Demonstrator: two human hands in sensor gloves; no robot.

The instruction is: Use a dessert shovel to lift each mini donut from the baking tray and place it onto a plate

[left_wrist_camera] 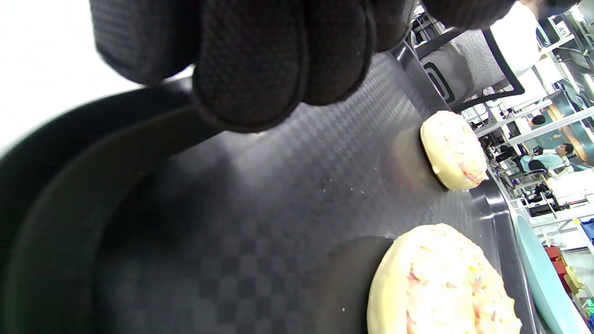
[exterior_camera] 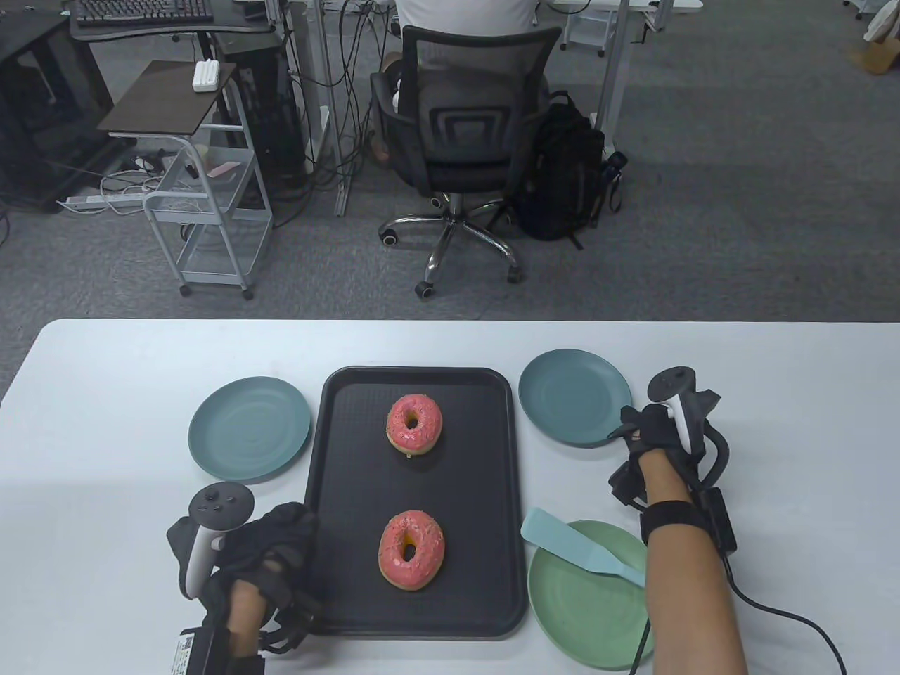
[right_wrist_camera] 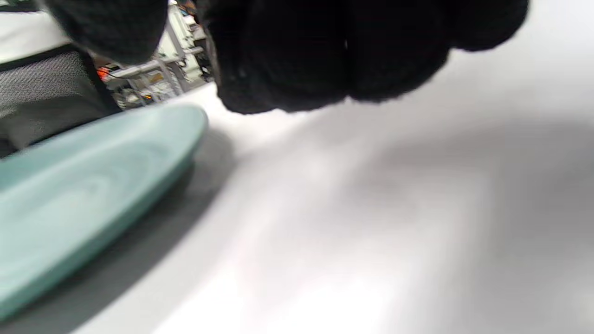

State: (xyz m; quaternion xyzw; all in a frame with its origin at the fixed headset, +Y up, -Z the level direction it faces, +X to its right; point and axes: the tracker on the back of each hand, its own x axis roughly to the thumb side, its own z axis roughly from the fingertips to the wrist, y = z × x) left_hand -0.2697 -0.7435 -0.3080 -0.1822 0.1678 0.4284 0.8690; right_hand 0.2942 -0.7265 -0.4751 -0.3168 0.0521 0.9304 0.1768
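between curled, empty hands [exterior_camera: 281, 541] [exterior_camera: 650, 429], both donuts [exterior_camera: 414, 422] [exterior_camera: 412, 550] lie on the tray [exterior_camera: 330, 492].

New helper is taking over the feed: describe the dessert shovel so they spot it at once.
Find the black baking tray mid-table, then the light green plate at its near right corner. The dessert shovel lies across that plate's far rim, blade toward the tray: a flat pale blue spatula, the only utensil here.

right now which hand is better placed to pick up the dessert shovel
Right. The dessert shovel lies across the light green plate right of the baking tray, beside the right hand. The left hand rests at the tray's far left edge.
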